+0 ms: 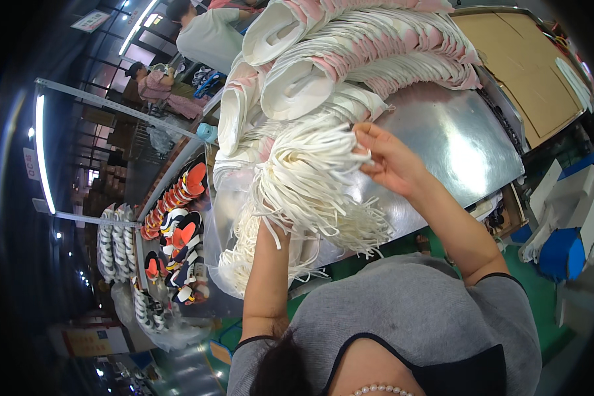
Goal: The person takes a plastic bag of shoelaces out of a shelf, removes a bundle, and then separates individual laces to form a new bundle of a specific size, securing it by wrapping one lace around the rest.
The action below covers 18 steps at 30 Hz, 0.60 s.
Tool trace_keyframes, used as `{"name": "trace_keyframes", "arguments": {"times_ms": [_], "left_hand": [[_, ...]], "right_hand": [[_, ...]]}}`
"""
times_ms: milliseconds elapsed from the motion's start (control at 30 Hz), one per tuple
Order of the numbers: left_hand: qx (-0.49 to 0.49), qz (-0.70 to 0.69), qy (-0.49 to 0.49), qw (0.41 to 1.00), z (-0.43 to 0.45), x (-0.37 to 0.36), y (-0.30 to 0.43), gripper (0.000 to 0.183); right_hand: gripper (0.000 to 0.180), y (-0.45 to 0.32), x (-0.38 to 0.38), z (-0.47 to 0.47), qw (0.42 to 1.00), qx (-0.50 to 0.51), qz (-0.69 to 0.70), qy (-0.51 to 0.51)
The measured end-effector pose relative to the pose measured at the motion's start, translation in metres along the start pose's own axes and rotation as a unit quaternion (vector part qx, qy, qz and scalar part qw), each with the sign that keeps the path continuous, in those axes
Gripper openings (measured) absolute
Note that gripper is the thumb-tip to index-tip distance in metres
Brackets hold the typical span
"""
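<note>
A large bundle of white shoelaces (pixel 304 173) hangs over the metal-topped table (pixel 425 148). My left hand (pixel 275 222) is mostly hidden beneath the bundle, so its grip does not show. At the bundle's right side, my right hand (pixel 386 156) pinches some lace ends between bent fingers. More white laces (pixel 247 242) lie in a clear plastic bag below and to the left, and loose lace ends spread at the table's near edge. Just beyond my hands are long nested rows of white and pink shoe uppers (pixel 302 89), stacked on the table.
Cardboard (pixel 524 64) lies on a surface at the far right. White equipment with a blue part (pixel 562 255) stands at the right. Orange and dark shoe uppers (pixel 183 232) fill a bench at left. Two people (pixel 166 89) are beyond the table. A light-blue container (pixel 207 132) stands near the uppers.
</note>
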<state>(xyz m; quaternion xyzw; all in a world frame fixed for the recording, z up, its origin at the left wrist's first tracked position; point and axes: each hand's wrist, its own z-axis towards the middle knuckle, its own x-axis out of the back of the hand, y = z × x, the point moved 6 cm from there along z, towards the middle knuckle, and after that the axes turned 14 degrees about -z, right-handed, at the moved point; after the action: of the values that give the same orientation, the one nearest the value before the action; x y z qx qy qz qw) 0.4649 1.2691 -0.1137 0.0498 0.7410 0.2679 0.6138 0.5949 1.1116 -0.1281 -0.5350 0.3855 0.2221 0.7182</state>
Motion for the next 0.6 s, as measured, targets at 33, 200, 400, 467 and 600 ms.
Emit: {"name": "trace_keyframes", "arguments": {"times_ms": [33, 200, 400, 467, 600], "left_hand": [[-0.004, -0.005, 0.001, 1.000, -0.002, 0.000, -0.002, 0.056], [-0.005, -0.033, -0.011, 0.999, 0.003, -0.005, -0.012, 0.055], [-0.072, -0.007, 0.052, 0.996, -0.002, 0.020, 0.003, 0.058], [-0.045, -0.032, 0.043, 0.998, 0.001, -0.006, -0.013, 0.060], [0.005, -0.084, -0.009, 0.996, -0.002, -0.032, -0.025, 0.052]], "right_hand": [[0.021, -0.001, -0.008, -0.007, 1.000, -0.005, -0.001, -0.002], [0.028, -0.015, -0.074, -0.053, 0.968, -0.017, -0.100, -0.229], [0.034, -0.056, -0.087, -0.070, 0.891, 0.113, -0.430, -0.087], [0.042, -0.041, -0.026, -0.043, 0.816, 0.126, -0.542, 0.155], [0.051, 0.010, 0.005, -0.021, 0.921, -0.012, -0.384, 0.071]]}}
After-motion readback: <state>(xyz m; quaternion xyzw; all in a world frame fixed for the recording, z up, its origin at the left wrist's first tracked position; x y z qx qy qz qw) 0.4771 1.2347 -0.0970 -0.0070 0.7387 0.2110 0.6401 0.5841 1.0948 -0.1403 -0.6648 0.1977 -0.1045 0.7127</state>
